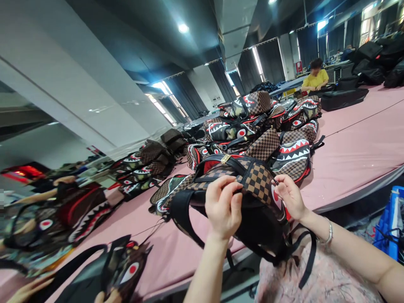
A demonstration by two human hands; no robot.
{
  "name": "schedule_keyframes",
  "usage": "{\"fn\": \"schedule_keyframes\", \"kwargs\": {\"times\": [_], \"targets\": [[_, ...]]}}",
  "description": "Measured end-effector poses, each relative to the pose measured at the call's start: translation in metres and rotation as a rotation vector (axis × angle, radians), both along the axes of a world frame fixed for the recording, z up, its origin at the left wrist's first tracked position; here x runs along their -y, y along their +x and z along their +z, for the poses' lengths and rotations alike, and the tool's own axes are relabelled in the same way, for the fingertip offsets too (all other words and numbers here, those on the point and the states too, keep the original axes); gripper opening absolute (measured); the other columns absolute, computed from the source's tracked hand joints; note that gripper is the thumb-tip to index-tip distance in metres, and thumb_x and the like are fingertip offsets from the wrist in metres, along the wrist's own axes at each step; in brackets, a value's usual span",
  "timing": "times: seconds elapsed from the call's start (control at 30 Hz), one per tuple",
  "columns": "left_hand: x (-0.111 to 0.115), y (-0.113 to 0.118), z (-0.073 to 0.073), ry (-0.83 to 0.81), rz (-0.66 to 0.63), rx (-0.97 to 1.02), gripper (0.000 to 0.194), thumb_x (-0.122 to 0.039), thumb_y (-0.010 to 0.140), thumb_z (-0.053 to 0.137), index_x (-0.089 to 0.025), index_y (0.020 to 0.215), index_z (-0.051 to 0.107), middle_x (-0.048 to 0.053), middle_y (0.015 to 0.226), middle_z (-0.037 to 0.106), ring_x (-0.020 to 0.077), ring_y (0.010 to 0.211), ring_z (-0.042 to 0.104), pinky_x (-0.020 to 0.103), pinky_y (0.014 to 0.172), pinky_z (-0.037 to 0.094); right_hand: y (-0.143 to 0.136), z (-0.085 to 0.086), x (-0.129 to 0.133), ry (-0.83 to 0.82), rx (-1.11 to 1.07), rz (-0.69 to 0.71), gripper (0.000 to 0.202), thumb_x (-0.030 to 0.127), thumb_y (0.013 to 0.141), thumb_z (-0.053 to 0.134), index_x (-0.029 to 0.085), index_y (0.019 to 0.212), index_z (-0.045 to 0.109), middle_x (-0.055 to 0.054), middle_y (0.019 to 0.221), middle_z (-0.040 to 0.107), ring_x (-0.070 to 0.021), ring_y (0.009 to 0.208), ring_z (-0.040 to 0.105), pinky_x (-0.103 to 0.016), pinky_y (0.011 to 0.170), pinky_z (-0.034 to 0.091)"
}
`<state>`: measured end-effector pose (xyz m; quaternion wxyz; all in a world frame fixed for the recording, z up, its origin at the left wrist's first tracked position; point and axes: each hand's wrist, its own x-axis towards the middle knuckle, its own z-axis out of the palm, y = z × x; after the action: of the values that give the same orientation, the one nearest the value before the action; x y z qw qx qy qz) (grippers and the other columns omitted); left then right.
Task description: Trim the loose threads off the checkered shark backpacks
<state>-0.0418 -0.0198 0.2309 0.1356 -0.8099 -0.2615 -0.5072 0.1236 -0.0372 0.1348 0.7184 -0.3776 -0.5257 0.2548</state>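
Observation:
A brown checkered backpack (257, 179) with black straps and a black back panel is tilted in front of me at the table's edge. My left hand (223, 206) is closed, its fingers curled in front of the backpack's upper edge. What it grips, if anything, is hidden. At the backpack's right side, my right hand (289, 197) pinches a small dark piece, too small to name, beside the red and white eye print (276, 198). A black shoulder strap (183, 210) loops down on the left, and another strap dangles by my pink patterned clothing.
Stacked shark-print backpacks (243, 122) lie behind on the pink table (356, 139). At left, another person's hands (109, 296) handle a backpack (126, 269). A person in yellow (315, 80) sits far back beside black bags (344, 99). A blue object (391, 223) stands at right.

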Motion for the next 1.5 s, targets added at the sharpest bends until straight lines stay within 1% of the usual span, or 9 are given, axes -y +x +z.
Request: {"fn": "schedule_keyframes", "kwargs": {"times": [0.13, 0.2, 0.27, 0.4, 0.63, 0.87, 1.1, 1.33, 1.5], "targets": [[0.034, 0.003, -0.057, 0.155, 0.134, 0.152, 0.02, -0.02, 0.078, 0.053, -0.02, 0.098, 0.055, 0.009, 0.098, 0.055, 0.0234, 0.096, 0.053, 0.041, 0.082, 0.045, -0.007, -0.02, 0.015, -0.056, 0.086, -0.01, 0.048, 0.042, 0.072, 0.066, 0.019, 0.112, 0.051, -0.002, 0.08, 0.061, -0.0144, 0.071, 0.058, -0.024, 0.063, 0.049], [0.048, 0.005, -0.078, 0.097, 0.175, 0.159, 0.027, -0.015, 0.077, 0.057, -0.02, 0.103, 0.053, 0.008, 0.091, 0.057, 0.0206, 0.088, 0.056, 0.037, 0.076, 0.048, -0.011, -0.023, 0.017, -0.064, 0.076, -0.036, 0.047, 0.039, 0.073, 0.066, 0.021, 0.114, 0.053, -0.007, 0.099, 0.063, -0.0171, 0.084, 0.06, -0.028, 0.073, 0.051], [0.055, 0.009, -0.086, -0.031, 0.21, 0.107, 0.029, -0.016, 0.077, 0.06, -0.018, 0.106, 0.053, 0.008, 0.088, 0.059, 0.0178, 0.079, 0.059, 0.032, 0.07, 0.05, -0.014, -0.024, 0.015, -0.047, 0.057, -0.055, 0.041, 0.038, 0.076, 0.064, 0.021, 0.112, 0.056, -0.008, 0.11, 0.061, -0.0195, 0.095, 0.06, -0.032, 0.083, 0.05], [0.052, 0.017, -0.077, -0.253, 0.239, 0.067, 0.02, -0.022, 0.081, 0.056, -0.016, 0.1, 0.055, 0.006, 0.082, 0.062, 0.0137, 0.068, 0.06, 0.025, 0.062, 0.05, -0.015, -0.024, 0.011, -0.015, 0.056, -0.051, 0.036, 0.033, 0.078, 0.062, 0.022, 0.112, 0.059, -0.007, 0.112, 0.062, -0.0206, 0.103, 0.058, -0.036, 0.09, 0.048], [0.046, 0.024, -0.067, -0.27, 0.152, 0.092, 0.012, -0.015, 0.083, 0.05, -0.018, 0.09, 0.06, 0.002, 0.072, 0.053, 0.0107, 0.062, 0.054, 0.022, 0.058, 0.045, -0.013, -0.024, 0.014, -0.003, 0.086, -0.031, 0.045, 0.03, 0.073, 0.068, 0.023, 0.116, 0.058, -0.007, 0.114, 0.062, -0.0205, 0.104, 0.059, -0.034, 0.091, 0.048], [0.036, 0.014, -0.071, -0.406, -0.206, 0.162, 0.014, -0.008, 0.081, 0.049, -0.02, 0.08, 0.058, -0.001, 0.069, 0.054, 0.0101, 0.063, 0.053, 0.022, 0.058, 0.045, -0.014, -0.022, 0.01, -0.06, 0.03, 0.011, 0.039, 0.031, 0.074, 0.066, 0.023, 0.112, 0.061, -0.006, 0.113, 0.063, -0.021, 0.107, 0.057, -0.038, 0.097, 0.044], [0.043, 0.017, -0.073, -0.211, -0.06, 0.194, 0.014, -0.007, 0.078, 0.054, -0.017, 0.088, 0.057, 0.006, 0.093, 0.062, 0.0163, 0.087, 0.061, 0.032, 0.078, 0.051, -0.016, -0.02, 0.011, -0.064, -0.021, 0.02, 0.04, 0.03, 0.074, 0.066, 0.025, 0.113, 0.06, -0.004, 0.116, 0.061, -0.0205, 0.11, 0.055, -0.036, 0.097, 0.043], [0.041, 0.028, -0.074, -0.188, 0.045, 0.198, 0.017, -0.003, 0.078, 0.047, -0.015, 0.091, 0.047, 0.005, 0.082, 0.059, 0.0131, 0.074, 0.062, 0.024, 0.065, 0.053, -0.016, -0.022, 0.014, -0.03, 0.055, -0.013, 0.04, 0.029, 0.077, 0.062, 0.025, 0.117, 0.057, -0.004, 0.12, 0.059, -0.021, 0.113, 0.052, -0.036, 0.098, 0.043], [0.047, 0.035, -0.074, -0.081, 0.147, 0.209, 0.017, -0.003, 0.076, 0.047, -0.015, 0.088, 0.047, 0.01, 0.09, 0.059, 0.0172, 0.086, 0.061, 0.029, 0.072, 0.051, -0.014, -0.025, 0.013, -0.013, 0.096, -0.011, 0.04, 0.029, 0.078, 0.061, 0.025, 0.118, 0.056, -0.005, 0.12, 0.059, -0.0217, 0.112, 0.053, -0.038, 0.097, 0.044]]}}
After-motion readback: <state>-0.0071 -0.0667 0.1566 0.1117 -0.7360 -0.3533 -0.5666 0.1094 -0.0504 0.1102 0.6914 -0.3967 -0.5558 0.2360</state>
